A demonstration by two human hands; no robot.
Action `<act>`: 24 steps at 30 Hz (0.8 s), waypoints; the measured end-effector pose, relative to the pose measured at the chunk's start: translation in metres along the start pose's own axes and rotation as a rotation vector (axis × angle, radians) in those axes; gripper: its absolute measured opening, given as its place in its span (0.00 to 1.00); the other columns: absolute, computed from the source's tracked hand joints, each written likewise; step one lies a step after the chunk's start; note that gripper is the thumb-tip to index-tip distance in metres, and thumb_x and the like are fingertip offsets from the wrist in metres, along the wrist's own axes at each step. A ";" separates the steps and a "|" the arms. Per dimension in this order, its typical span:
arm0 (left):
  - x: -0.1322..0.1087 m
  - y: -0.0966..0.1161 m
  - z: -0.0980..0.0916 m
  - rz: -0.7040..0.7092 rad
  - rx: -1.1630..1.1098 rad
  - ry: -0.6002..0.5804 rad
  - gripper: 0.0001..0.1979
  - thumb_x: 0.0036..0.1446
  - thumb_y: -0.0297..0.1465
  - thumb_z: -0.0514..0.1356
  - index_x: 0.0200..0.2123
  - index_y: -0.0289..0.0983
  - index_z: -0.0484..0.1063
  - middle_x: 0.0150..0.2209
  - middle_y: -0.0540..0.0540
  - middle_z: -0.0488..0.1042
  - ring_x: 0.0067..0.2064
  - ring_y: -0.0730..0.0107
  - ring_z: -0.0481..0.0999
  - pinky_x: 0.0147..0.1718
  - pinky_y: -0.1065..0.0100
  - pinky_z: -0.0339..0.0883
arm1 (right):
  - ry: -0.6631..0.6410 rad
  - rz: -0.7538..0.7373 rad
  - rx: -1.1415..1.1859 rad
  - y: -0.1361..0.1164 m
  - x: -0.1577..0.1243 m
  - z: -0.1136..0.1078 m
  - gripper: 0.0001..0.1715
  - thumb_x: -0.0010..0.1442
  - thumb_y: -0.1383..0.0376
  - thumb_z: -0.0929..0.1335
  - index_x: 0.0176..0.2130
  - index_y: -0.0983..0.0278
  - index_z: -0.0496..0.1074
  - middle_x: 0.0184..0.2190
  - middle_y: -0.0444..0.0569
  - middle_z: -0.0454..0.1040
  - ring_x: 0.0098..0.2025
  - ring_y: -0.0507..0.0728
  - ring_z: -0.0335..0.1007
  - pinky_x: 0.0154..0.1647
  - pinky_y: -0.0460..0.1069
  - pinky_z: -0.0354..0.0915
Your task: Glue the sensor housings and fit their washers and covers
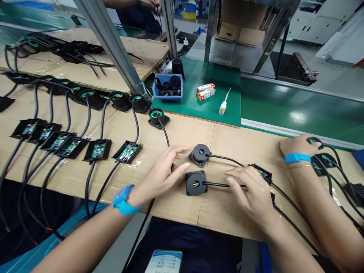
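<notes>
My left hand (pixel 160 176), with a blue wristband, is open, thumb and fingers apart. It holds nothing and hovers just left of two round black housings (pixel 200 155) with square flanges, partly covering another cable. Coloured wires show in each housing's centre hole. My right hand (pixel 251 189) reaches over the lower housing's black cable (pixel 217 184), fingers stretched and thumb apart. Beside its fingers lies a small black box with a green circuit board (pixel 264 173); a second box is mostly hidden behind the hand. Any contact under that palm is hidden.
Several open circuit-board boxes (pixel 127 152) with cabled round housings line the left. A blue bin (pixel 167 94) of black rings, small cartons (pixel 206 91) and a white dropper bottle (pixel 223 107) stand behind. Another person's hand (pixel 298 146) reaches in at right. A phone-like screen (pixel 164 261) is below.
</notes>
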State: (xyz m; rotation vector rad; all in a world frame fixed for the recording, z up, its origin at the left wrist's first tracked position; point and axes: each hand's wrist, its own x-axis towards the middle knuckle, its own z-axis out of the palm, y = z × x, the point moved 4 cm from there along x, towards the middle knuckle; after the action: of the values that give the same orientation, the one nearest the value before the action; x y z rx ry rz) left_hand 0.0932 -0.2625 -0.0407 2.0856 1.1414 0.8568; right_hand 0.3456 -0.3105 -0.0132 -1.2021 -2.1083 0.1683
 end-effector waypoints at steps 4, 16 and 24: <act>0.038 -0.017 0.005 -0.012 -0.008 -0.197 0.35 0.64 0.40 0.64 0.68 0.37 0.55 0.70 0.33 0.62 0.71 0.49 0.63 0.68 0.46 0.60 | -0.059 0.119 -0.041 0.019 0.012 0.000 0.12 0.73 0.63 0.65 0.54 0.60 0.73 0.50 0.52 0.80 0.53 0.61 0.76 0.54 0.57 0.69; 0.065 0.031 0.018 -0.005 0.065 -0.121 0.20 0.57 0.45 0.68 0.40 0.39 0.64 0.40 0.45 0.72 0.41 0.57 0.74 0.41 0.56 0.69 | -0.250 0.395 0.139 0.056 0.004 0.021 0.22 0.75 0.55 0.60 0.64 0.57 0.66 0.60 0.53 0.75 0.63 0.62 0.70 0.64 0.62 0.66; 0.065 0.010 0.004 0.106 0.083 -0.268 0.21 0.64 0.45 0.63 0.53 0.39 0.68 0.53 0.41 0.76 0.55 0.51 0.75 0.56 0.49 0.66 | -0.296 0.239 0.247 0.039 0.009 0.014 0.34 0.70 0.49 0.67 0.68 0.56 0.59 0.61 0.55 0.72 0.63 0.62 0.70 0.62 0.60 0.68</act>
State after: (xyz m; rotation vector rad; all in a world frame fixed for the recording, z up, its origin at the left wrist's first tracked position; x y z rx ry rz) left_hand 0.1280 -0.2112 -0.0200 2.2656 0.9444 0.5624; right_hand 0.3612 -0.2786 -0.0356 -1.3382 -2.1041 0.7328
